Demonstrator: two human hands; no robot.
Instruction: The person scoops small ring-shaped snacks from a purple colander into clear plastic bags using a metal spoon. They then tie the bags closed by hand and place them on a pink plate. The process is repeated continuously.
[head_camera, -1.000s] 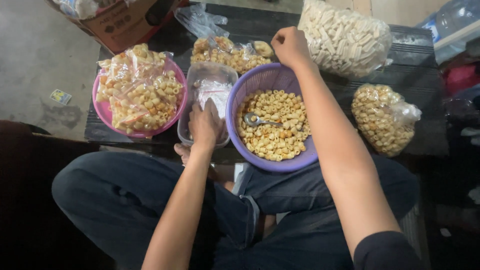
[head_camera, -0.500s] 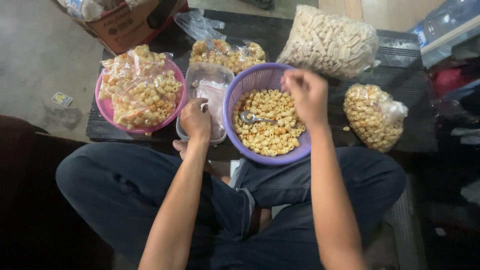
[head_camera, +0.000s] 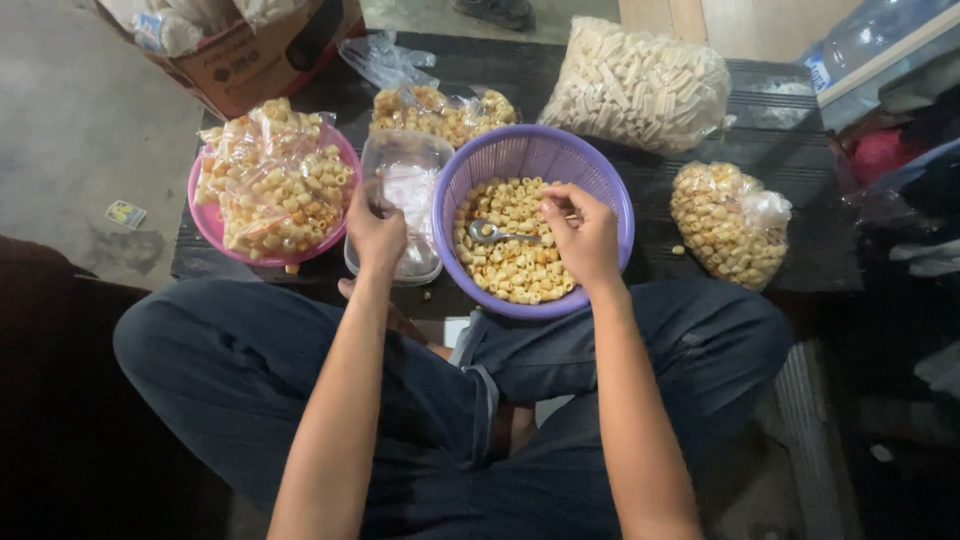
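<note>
Here, the metal spoon (head_camera: 492, 233) is held by the right hand (head_camera: 583, 237) in the purple basket (head_camera: 610, 195), still half full of ring snacks (head_camera: 510, 262). A clear container (head_camera: 405, 170) is pinched by the left hand (head_camera: 377, 232). Filled little bags (head_camera: 275, 180) are piled in the pink bowl (head_camera: 203, 215).

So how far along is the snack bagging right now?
Done: a pile of filled small bags sits in the pink bowl, with more behind. In hand: the left hand is at the clear container of empty bags, and the right hand is over the metal spoon in the purple basket. Left: the basket's loose ring snacks and two big full bags.
</note>
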